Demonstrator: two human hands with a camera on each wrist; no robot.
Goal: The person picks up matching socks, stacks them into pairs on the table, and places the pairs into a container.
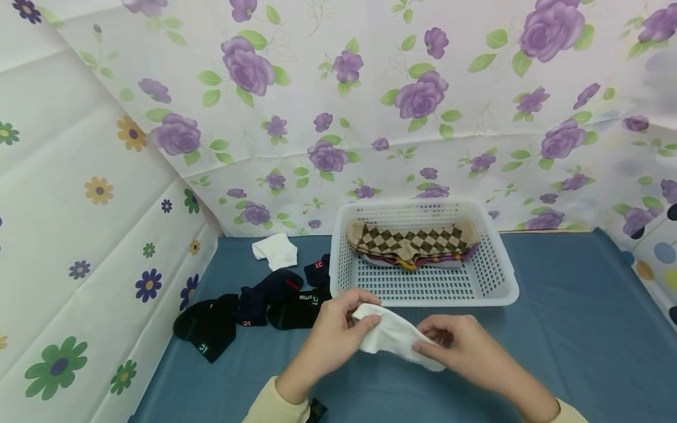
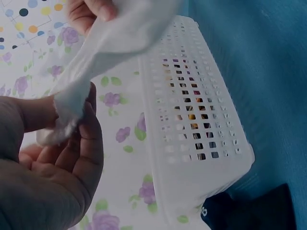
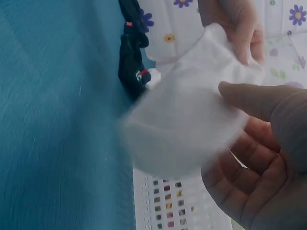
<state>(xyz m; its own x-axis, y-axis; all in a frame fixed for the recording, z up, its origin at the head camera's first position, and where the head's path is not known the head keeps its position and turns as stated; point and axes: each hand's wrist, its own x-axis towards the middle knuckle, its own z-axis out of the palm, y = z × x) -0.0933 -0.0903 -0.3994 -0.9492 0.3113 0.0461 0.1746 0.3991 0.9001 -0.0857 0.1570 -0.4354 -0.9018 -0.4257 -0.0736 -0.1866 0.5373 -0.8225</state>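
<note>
A white sock (image 1: 392,333) is stretched between both hands, just in front of the basket. My left hand (image 1: 341,329) pinches one end between thumb and fingers; in the left wrist view the thumb presses the cloth (image 2: 72,103) against the curled fingers. Toward the other end, my right hand (image 1: 465,349) pinches the sock with its thumb on top and fingers beneath. Seen from the right wrist, the sock (image 3: 187,110) spreads wide and looks blurred past the right thumb.
A white perforated basket (image 1: 423,294) holds folded argyle socks (image 1: 418,242) and other colored ones. Several dark socks (image 1: 211,320) lie on the blue cloth (image 1: 560,282) to its left, with another white sock (image 1: 276,251) behind them. A floral sheet (image 1: 328,117) hangs at the back.
</note>
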